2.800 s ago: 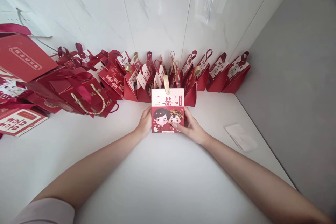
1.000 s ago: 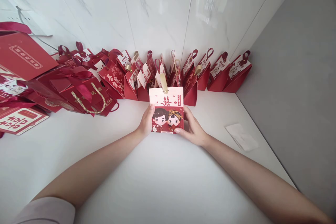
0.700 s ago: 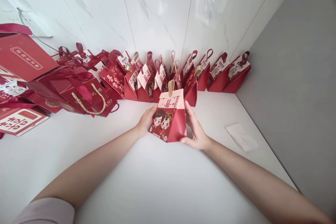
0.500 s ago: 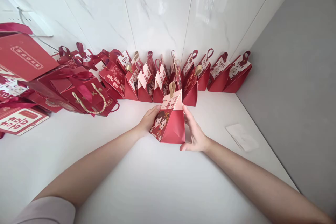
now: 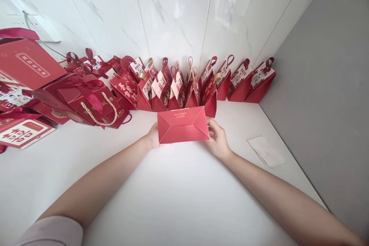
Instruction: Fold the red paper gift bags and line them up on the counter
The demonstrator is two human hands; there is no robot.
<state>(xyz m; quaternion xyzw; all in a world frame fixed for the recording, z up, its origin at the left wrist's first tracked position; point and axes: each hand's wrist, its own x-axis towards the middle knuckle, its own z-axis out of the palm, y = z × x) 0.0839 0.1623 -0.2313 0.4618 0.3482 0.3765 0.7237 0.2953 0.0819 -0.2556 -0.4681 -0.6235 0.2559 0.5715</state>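
Note:
A red paper gift box [image 5: 184, 127] is held up over the white table, its folded bottom turned toward me. Small gold print shows along the upper part of that bottom. My left hand [image 5: 153, 135] grips the box at its left side, with most of the fingers hidden behind it. At the right side my right hand [image 5: 216, 137] is closed on the box, its fingers curled against the edge. The box's printed front and its handle are out of sight. Just beyond it stand similar gift boxes [image 5: 161, 90] with loop handles.
Larger red boxes [image 5: 31, 61] with ribbons pile up at the left, among them a bag with a gold rope handle [image 5: 100, 111]. A white paper [image 5: 265, 151] lies on the white table [image 5: 173, 200] at the right. A marbled wall [image 5: 173, 11] rises behind the row.
Both hands have tipped the gift box over, so its bottom faces me instead of the printed front and handle. My right hand's fingers have curled in closer.

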